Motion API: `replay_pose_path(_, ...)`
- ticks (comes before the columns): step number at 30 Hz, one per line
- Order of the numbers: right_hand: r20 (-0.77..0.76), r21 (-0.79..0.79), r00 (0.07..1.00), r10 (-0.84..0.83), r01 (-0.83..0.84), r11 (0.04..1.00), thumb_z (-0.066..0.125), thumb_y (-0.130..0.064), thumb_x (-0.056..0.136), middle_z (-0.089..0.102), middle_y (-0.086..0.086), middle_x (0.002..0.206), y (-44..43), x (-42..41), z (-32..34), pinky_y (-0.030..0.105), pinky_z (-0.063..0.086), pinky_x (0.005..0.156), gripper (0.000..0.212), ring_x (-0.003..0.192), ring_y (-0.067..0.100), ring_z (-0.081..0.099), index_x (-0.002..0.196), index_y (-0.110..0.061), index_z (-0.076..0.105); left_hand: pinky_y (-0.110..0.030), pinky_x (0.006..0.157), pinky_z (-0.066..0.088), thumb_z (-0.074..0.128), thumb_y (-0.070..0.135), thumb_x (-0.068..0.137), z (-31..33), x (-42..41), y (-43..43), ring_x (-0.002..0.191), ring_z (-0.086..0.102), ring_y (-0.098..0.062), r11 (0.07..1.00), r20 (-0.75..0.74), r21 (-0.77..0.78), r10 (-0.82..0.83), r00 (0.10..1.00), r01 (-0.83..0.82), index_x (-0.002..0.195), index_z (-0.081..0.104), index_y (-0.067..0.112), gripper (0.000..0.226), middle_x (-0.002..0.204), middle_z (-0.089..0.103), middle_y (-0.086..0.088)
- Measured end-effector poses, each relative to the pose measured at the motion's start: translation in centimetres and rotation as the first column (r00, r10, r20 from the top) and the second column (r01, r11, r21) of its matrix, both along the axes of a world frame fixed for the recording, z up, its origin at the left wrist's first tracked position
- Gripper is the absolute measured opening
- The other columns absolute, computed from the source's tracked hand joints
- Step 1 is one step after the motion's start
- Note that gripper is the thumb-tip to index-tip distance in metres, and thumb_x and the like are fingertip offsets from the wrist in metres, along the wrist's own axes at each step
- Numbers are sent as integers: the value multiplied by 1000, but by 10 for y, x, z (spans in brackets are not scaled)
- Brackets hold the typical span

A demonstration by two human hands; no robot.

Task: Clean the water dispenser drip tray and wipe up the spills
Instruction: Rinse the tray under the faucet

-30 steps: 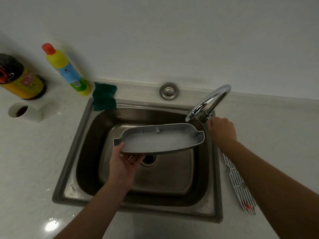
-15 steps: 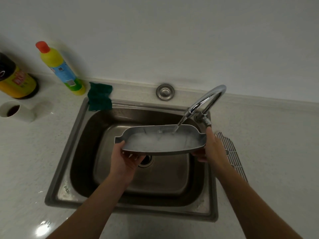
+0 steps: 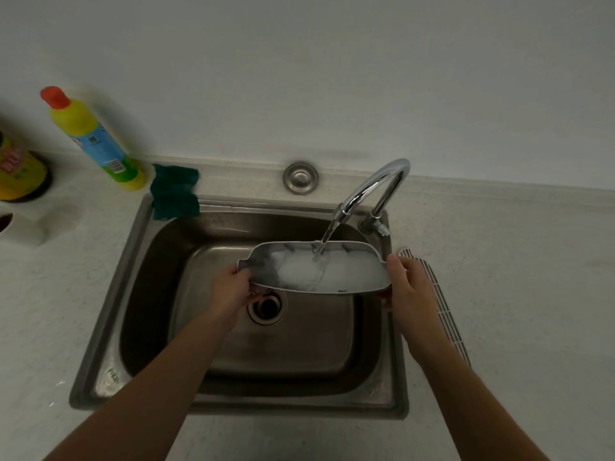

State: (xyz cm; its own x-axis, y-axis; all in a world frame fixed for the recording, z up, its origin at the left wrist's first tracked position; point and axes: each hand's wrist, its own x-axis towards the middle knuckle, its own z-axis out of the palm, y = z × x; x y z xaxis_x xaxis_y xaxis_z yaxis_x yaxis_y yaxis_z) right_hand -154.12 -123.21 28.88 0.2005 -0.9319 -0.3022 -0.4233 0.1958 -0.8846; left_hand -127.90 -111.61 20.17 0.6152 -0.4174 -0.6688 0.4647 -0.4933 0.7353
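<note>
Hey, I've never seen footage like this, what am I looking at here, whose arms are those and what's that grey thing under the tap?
This is one picture from a camera worn on a person's head, looking down at their own bare arms. There is no machine. The left hand and right hand hold a grey drip tray by its ends over a steel sink, while water runs into it from the faucet. On the counter lie a white slotted grille to the right, a green cloth on the sink's corner, and a yellow cleaner bottle at the left.
</note>
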Motion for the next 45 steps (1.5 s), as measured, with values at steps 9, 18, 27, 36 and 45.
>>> replay_pose_path(9, 264, 589, 854, -449, 226, 776, 61, -21, 97, 61, 24, 138, -14, 17, -45, 43, 62, 85, 44, 116, 36, 67, 137, -3, 57, -27, 80, 64, 61, 13, 101, 34, 7, 32, 101, 73, -6, 979, 354, -198, 35, 935, 39, 123, 70, 29, 28, 110, 76, 9)
replay_pose_path(18, 290, 380, 875, -388, 267, 886, 59, -11, 100, 68, -2, 118, -13, 39, -29, 22, 62, 72, 29, 102, 13, 69, 129, -16, 66, -25, 86, 61, 61, 13, 101, 25, -3, 50, 109, 70, -3, 964, 290, -263, 125, 949, -47, 143, 61, 26, 43, 125, 72, 6)
replay_pose_path(27, 201, -23, 960, -196, 204, 979, 59, -23, 100, 70, -33, 109, -4, 39, 0, 16, 51, 85, 35, 105, -12, 63, 133, -29, 66, -37, 85, 60, 55, 24, 102, -1, -13, 44, 114, 72, -27, 945, -344, -232, 143, 928, -231, 120, 73, 20, 26, 119, 77, -9)
replay_pose_path(36, 174, 114, 955, -240, 223, 968, 55, -31, 102, 67, -28, 114, 3, 25, -26, 34, 56, 89, 33, 107, -2, 65, 132, -42, 63, -31, 86, 61, 63, 26, 100, 28, -1, 33, 108, 74, -14, 932, -49, -285, 217, 975, -222, 126, 69, 30, 27, 115, 77, 5)
replay_pose_path(45, 161, 389, 950, -268, 188, 902, 54, -20, 105, 67, -1, 122, 2, 43, -52, 49, 56, 101, 32, 118, 23, 63, 136, -24, 62, -19, 83, 59, 67, 24, 98, 81, 1, 47, 110, 68, -3, 939, 417, -341, 185, 890, -35, 127, 66, 26, 29, 120, 71, 8)
